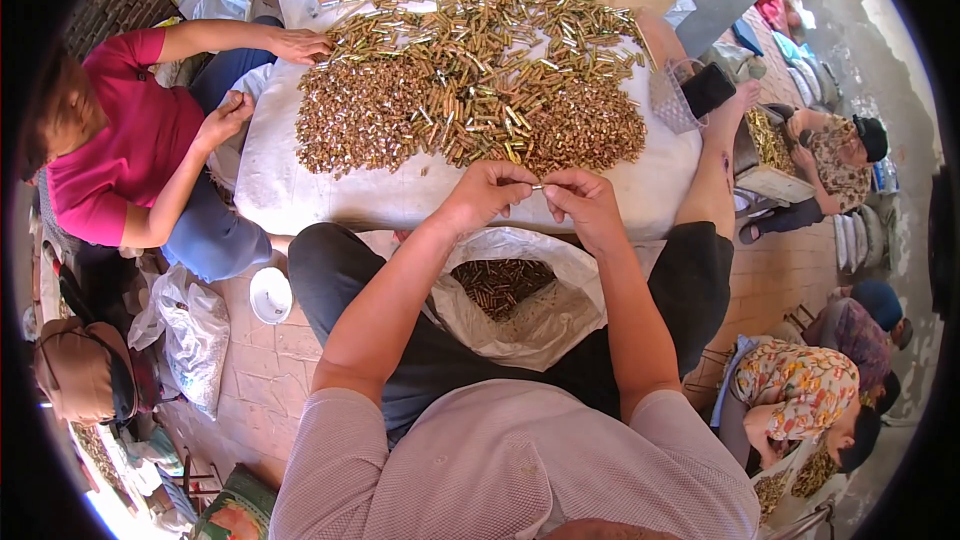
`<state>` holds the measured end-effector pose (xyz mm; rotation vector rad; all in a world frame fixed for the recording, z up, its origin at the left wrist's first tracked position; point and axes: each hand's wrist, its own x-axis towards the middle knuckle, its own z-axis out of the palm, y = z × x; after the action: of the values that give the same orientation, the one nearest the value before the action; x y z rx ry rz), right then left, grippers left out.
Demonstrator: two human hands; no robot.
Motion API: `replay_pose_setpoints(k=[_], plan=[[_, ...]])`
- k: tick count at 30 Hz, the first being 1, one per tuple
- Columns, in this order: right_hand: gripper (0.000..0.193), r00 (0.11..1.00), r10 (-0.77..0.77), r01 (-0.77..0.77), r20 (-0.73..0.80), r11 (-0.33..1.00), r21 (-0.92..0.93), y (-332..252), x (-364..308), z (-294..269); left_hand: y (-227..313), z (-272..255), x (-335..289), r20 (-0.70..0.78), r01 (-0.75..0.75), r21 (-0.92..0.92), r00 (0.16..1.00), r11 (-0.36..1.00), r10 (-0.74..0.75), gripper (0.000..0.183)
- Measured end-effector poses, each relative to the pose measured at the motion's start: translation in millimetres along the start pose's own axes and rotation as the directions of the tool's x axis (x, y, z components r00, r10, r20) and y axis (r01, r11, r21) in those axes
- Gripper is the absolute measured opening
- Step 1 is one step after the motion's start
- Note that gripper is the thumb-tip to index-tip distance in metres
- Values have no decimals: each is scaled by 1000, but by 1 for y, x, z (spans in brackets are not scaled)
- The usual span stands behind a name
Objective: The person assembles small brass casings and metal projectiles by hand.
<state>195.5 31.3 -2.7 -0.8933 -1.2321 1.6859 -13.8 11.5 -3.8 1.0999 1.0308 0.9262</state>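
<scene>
Left hand (487, 192): fingers pinching a small metal cylinder (538, 186)
Right hand (583, 202): fingers closed on its other end
Cylinder's place: above the desk (330, 202), along its bare near strip
Open sack (560, 330): gaping below that edge

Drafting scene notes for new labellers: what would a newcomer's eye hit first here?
The broad heap of brass-coloured metal pieces on the pale table, top centre. Just below it, the person's left hand and right hand meet, pinching a small metal piece. Below them, an open white sack shows darker pieces inside.
</scene>
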Motion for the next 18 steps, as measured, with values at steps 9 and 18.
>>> replay_pose_setpoints(k=[9, 18], plan=[[9, 1000, -3, 2, -13, 995, -104, -5, -4, 3, 4, 9, -5, -61, -117, 108, 990, 987, 125, 14], [14, 991, 134, -134, 10, 979, 152, -5, -7, 3, 2, 8, -5, -13, -145, 35, 989, 989, 146, 13]])
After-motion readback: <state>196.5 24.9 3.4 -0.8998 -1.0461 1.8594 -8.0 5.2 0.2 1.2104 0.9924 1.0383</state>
